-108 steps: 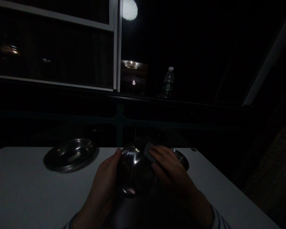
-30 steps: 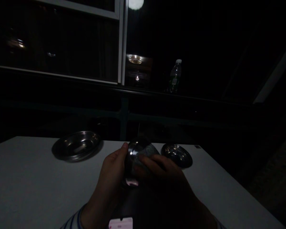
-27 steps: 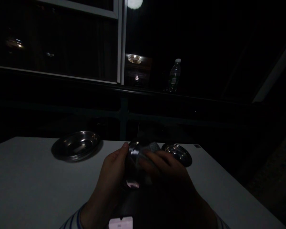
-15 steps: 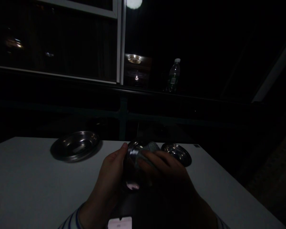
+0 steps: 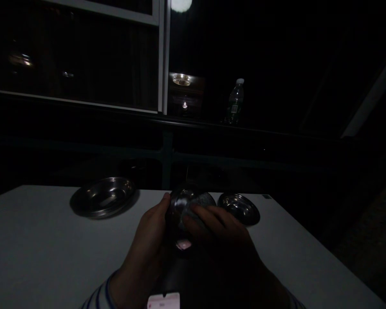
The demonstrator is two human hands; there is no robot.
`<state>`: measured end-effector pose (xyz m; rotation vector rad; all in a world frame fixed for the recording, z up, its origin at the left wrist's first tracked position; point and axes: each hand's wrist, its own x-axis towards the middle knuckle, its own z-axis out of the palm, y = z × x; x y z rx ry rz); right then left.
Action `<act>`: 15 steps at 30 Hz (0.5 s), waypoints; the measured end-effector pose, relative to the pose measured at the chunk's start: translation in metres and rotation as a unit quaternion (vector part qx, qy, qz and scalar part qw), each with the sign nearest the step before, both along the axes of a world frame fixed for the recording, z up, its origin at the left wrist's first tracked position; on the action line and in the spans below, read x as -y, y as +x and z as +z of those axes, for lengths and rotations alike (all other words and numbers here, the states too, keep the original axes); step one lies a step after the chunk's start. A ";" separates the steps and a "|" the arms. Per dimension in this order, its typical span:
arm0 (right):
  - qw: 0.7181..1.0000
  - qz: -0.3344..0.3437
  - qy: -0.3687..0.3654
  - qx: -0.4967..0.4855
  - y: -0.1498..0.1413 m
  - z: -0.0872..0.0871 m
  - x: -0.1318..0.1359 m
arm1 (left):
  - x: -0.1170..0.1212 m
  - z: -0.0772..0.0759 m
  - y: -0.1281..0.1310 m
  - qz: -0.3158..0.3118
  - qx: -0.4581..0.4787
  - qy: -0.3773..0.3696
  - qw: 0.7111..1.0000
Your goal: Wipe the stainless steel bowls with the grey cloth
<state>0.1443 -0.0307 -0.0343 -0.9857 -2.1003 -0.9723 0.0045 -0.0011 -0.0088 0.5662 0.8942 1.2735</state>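
The scene is very dark. My left hand (image 5: 149,240) grips a small shiny metal bowl (image 5: 179,207) by its left side, thumb on the rim, holding it tilted above the white table (image 5: 45,257). My right hand (image 5: 220,231) presses a grey cloth or sponge (image 5: 203,200) against the bowl's right side, fingers curled over it. Both wrists show striped sleeves.
A wide metal dish (image 5: 103,201) lies on the table at the back left. A smaller metal dish (image 5: 239,208) sits just right of my hands. A plastic bottle (image 5: 235,102) stands on a dark ledge behind. The table's right edge drops off to a dark floor.
My right hand has shifted the cloth slightly over the bowl's side, and the bowl has turned a little in my left hand. The two dishes have stayed in place.
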 end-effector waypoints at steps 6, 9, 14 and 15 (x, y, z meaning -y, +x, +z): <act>1.000 0.018 0.008 0.013 -0.002 -0.005 0.001 | -0.001 0.007 -0.007 0.062 0.007 0.002 0.998; 0.999 0.031 0.036 0.011 -0.007 -0.008 0.002 | -0.001 0.008 -0.010 0.072 -0.010 0.021 0.997; 0.999 0.001 0.031 -0.015 0.001 0.001 0.003 | 0.004 0.005 -0.004 -0.011 -0.076 0.049 0.996; 1.000 -0.001 0.021 -0.022 0.005 0.005 0.003 | 0.006 0.006 -0.003 -0.007 -0.086 0.046 0.995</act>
